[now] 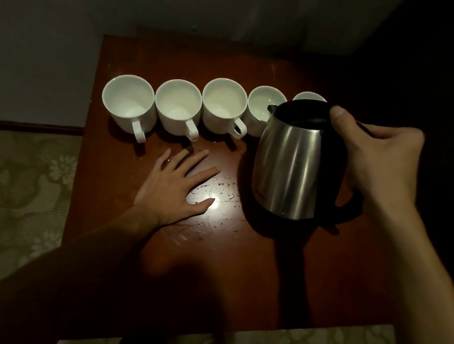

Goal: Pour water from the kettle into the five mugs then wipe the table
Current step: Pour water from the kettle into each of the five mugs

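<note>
Steel kettle [296, 165] gripped beside five white mugs [223, 105].

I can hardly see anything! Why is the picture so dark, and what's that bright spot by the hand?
Head view: the room is dim; glare shines off the wet table beside the left hand; the kettle casts a long shadow; the corners go black.

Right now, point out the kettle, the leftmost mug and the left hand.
kettle [293, 165], head view, on its steel body.
leftmost mug [128, 98], head view, on its inner wall.
left hand [175, 185], head view, on its back.
</note>
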Motion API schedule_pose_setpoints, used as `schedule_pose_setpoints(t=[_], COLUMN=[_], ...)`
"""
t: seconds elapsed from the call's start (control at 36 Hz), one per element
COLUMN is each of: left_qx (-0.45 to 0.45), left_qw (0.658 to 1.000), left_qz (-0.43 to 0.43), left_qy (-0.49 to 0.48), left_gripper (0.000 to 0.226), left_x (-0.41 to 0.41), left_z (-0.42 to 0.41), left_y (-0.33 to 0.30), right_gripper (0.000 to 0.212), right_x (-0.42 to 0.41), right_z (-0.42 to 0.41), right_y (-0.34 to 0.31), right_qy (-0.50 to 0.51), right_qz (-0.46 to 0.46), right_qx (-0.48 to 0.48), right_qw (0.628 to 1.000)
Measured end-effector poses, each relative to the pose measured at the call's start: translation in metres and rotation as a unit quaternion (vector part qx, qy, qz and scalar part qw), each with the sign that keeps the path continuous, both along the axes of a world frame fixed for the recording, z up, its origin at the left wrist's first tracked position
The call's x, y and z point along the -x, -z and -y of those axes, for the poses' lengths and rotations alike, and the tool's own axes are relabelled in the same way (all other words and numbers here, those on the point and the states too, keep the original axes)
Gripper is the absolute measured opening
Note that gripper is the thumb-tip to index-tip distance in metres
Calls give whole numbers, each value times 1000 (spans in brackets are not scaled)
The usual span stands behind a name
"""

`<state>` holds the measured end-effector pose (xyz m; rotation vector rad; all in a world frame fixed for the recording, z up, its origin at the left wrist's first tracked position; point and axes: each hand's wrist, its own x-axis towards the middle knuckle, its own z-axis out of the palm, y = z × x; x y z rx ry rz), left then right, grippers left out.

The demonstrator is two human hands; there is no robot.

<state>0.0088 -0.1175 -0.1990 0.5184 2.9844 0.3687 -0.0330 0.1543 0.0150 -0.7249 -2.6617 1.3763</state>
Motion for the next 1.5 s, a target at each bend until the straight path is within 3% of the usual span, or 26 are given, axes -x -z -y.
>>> schedule_pose_setpoints(t=[0.08,0.22,0.36,0.47,0.53,1.03,1.25,1.5], left_qx=[-7,-6,-6,-6,-7,-4,5,9], left_qw=[1000,1000,1000,1000,1000,1000,1000,1000], left_qz=[-2,-5,-4,-5,-9,-10,-5,2], left_qy=[-1,-1,-2,-2,-4,-4,-1,-1], left_gripper=[70,70,70,70,69,70,71,72], left_x=[0,0,-1,0,-1,0,0,1], left_z=[0,0,0,0,0,0,0,0], left_y=[0,1,0,0,1,1,2,1], right_gripper=[46,74,69,38,33,32,45,39], right_x=[0,-1,-1,0,0,-2,-1,1], right_z=[0,1,0,0,0,0,-3,-3], right_y=[1,-1,-3,-2,-1,-2,1,1], right_qy=[-2,1,0,-8,-8,-11,8,4], right_qz=[-1,4,3,-5,-7,-15,-12,0], right_qx=[-9,4,6,-2,-6,5,6,-3], right_qw=[1000,1000,1000,1000,1000,1000,1000,1000])
